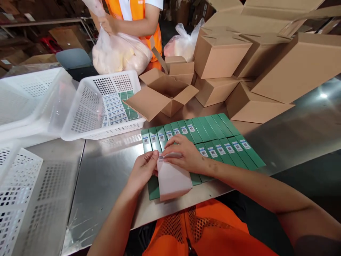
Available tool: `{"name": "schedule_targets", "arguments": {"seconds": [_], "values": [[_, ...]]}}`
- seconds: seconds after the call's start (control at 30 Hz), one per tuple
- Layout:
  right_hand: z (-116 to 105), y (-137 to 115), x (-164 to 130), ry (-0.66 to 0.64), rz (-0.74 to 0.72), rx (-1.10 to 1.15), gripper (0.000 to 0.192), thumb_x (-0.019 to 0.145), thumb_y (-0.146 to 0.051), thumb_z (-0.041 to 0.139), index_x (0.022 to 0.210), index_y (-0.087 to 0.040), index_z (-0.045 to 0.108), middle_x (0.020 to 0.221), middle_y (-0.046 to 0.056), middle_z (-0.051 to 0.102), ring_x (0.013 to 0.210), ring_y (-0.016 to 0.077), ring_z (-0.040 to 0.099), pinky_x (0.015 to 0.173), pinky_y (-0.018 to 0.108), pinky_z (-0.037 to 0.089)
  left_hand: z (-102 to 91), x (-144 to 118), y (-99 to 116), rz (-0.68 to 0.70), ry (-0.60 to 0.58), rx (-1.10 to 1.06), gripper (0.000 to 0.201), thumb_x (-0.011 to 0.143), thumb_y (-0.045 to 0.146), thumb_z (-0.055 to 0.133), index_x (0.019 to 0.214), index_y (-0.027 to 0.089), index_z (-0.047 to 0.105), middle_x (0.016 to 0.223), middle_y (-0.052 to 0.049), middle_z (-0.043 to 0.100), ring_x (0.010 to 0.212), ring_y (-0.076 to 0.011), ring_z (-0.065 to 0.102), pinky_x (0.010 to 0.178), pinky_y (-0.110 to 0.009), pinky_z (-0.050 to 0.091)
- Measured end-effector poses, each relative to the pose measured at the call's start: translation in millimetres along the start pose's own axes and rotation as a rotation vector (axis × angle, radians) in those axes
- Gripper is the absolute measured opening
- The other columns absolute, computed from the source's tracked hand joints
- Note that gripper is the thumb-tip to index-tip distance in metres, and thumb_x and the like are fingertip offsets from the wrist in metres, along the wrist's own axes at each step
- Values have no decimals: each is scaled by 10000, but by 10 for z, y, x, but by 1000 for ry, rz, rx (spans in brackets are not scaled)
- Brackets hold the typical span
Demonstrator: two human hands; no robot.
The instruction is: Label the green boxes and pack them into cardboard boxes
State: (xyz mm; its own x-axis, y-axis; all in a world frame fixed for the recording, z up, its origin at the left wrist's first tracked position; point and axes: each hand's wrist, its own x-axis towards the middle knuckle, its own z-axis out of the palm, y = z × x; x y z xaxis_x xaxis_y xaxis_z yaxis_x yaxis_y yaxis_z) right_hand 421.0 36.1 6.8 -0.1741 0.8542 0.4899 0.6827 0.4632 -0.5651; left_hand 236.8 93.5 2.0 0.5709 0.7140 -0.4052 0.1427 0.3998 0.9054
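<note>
A pale label sheet [174,177], bent down at its near end, lies over the green boxes in front of me. My left hand [144,169] pinches its far left corner between thumb and fingers. Beside a small QR-code sticker [161,157] at that corner, the curled fingers of my right hand [185,154] press on the sheet; the right thumb is hidden. Underneath and around are two rows of slim green boxes [213,128], packed side by side. Many carry a QR sticker near one end; several at the far right of the back row show none.
A white perforated basket [80,117] holds sticker sheets [114,109] and green boxes [130,106]. More white baskets [23,99] stand left. An open carton [166,94] and stacked cartons [223,57] sit behind. Across the metal table [106,177], a co-worker in an orange vest grips a plastic bag [119,53].
</note>
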Motion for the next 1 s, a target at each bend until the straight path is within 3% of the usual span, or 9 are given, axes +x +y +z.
{"name": "schedule_targets", "arguments": {"seconds": [0.1,0.17,0.23,0.3,0.37,0.47,0.57,0.8,1.0], "values": [[-42,-29,-31,47,-308,-90,196,934,-165,585,879,-287,728,981,-1,725,1013,189,596,931,398,422,0,-3,30,-27,-1,10,545,627,699,768,659,175,623,469,28,563,429,-106,506,450,-215,427],[-219,-22,-16,49,-298,41,185,943,-157,572,878,-266,706,958,-2,734,1007,173,620,917,365,462,2,-10,37,-33,5,36,536,616,685,782,663,173,633,479,28,574,436,-102,510,454,-209,430],[-484,75,39,123,-8,207,85,934,-234,631,869,-240,685,896,7,728,919,163,652,854,332,510,3,-17,29,-34,11,45,527,622,680,777,653,175,630,487,26,582,439,-102,512,454,-211,433],[-772,286,112,218,442,307,105,860,-291,735,860,-220,658,813,1,702,777,149,653,745,297,533,2,-19,9,-22,9,54,516,639,674,767,651,176,632,490,26,584,445,-105,518,458,-215,440],[-1008,558,170,193,855,332,198,783,-228,799,858,-202,618,693,-24,645,646,116,609,622,236,512,1,-14,-14,-5,6,72,509,656,671,755,665,176,642,499,24,591,455,-109,526,463,-218,445],[-1170,894,198,117,1146,313,413,697,-102,841,980,-200,557,632,-39,627,575,106,589,555,205,506,2,-5,-27,-1,10,86,512,656,676,750,680,174,649,505,21,598,461,-114,535,466,-221,449],[-1155,1031,177,89,1188,287,536,658,-66,861,1035,-203,506,611,-46,623,565,118,599,531,204,516,5,-9,-14,-15,30,78,529,621,686,764,694,173,657,500,19,598,459,-124,544,466,-231,454],[-1062,1099,154,24,1221,158,572,698,-131,841,1138,-184,479,652,-38,641,633,140,648,596,227,542,4,-30,-1,-18,37,78,498,636,657,772,683,177,649,494,25,588,457,-125,548,468,-232,453],[-1131,1113,220,8,1171,-137,659,503,-195,924,1051,-202,559,801,6,667,769,213,656,645,292,494,26,-2,1,-15,45,76,493,626,647,771,692,175,646,484,36,566,443,-111,520,461,-228,445]]}}
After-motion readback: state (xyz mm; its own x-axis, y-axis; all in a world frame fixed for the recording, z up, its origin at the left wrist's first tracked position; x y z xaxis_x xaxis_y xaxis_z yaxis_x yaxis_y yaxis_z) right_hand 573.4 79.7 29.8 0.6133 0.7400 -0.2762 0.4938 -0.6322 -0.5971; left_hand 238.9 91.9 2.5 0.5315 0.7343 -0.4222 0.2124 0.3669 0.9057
